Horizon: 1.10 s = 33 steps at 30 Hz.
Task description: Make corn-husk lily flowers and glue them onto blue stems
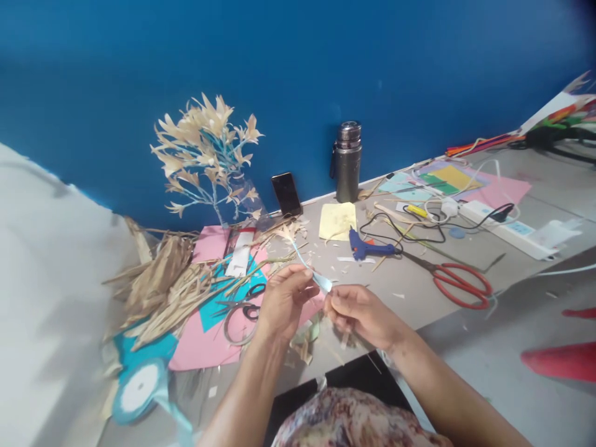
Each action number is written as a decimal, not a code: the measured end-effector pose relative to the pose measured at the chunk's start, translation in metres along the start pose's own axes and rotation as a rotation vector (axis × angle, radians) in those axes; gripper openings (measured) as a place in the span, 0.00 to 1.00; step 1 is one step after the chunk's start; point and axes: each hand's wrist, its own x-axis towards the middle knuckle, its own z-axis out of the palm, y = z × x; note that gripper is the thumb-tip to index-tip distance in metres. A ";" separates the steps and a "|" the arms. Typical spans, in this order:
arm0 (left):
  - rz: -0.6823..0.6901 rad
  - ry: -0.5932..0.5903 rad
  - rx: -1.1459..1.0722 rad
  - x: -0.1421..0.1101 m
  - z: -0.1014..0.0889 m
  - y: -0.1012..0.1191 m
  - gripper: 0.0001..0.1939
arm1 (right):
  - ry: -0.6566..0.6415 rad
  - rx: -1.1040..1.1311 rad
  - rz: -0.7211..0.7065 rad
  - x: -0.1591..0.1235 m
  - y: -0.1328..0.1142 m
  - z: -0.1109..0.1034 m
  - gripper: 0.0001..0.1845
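Between my hands is a dried-husk flower on a thin stem wrapped in light blue. My left hand pinches that stem between thumb and fingers. A strip of light blue ribbon widens out at the stem's lower end, and my right hand is closed on its edge. Beside my left hand lie black-handled scissors and a roll of tape. A blue glue gun rests beyond my right hand. At the lower left sits a spool of light blue ribbon with a loose tail.
A bunch of husk flowers stands against the blue wall, near a phone and a steel thermos. Dried husks are piled left. Red-handled scissors, cables and a power strip lie right.
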 end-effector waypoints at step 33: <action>-0.157 -0.047 0.355 0.125 0.015 0.032 0.10 | 0.444 -1.970 0.059 0.030 -0.096 -0.101 0.12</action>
